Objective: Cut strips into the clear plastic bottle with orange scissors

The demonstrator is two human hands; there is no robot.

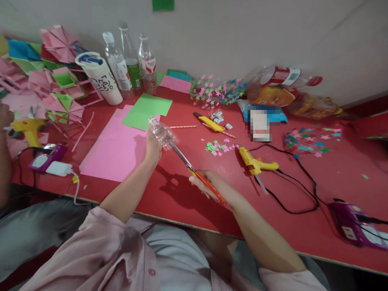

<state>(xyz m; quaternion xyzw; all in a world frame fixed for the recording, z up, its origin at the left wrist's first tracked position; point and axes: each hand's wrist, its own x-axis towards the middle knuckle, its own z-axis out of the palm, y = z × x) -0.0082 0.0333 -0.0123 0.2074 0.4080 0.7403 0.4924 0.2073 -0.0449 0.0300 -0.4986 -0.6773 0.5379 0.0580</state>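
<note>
My left hand (pixel 153 146) is closed around a clear plastic bottle piece (pixel 163 133), its neck pointing up and away from me. In my right hand (pixel 210 184) is a pair of scissors (pixel 209 186) with red-orange handles. The long metal blades reach up to the lower cut end of the bottle piece; whether they grip the plastic I cannot tell. Beneath my left hand lie pink paper sheets (pixel 112 149), with a green sheet (pixel 148 109) overlapping them. Paper stars (pixel 221 148) and a yellow utility knife (pixel 212 123) lie beyond the scissors.
A yellow glue gun (pixel 254 161) with a looping black cord is at the right, near a purple power strip (pixel 354 224). Several bottles (pixel 147 66) and a white tumbler (pixel 103 81) stand at the back left. Folded paper lanterns (pixel 62 81) crowd the left, beside another person's arm (pixel 4 157).
</note>
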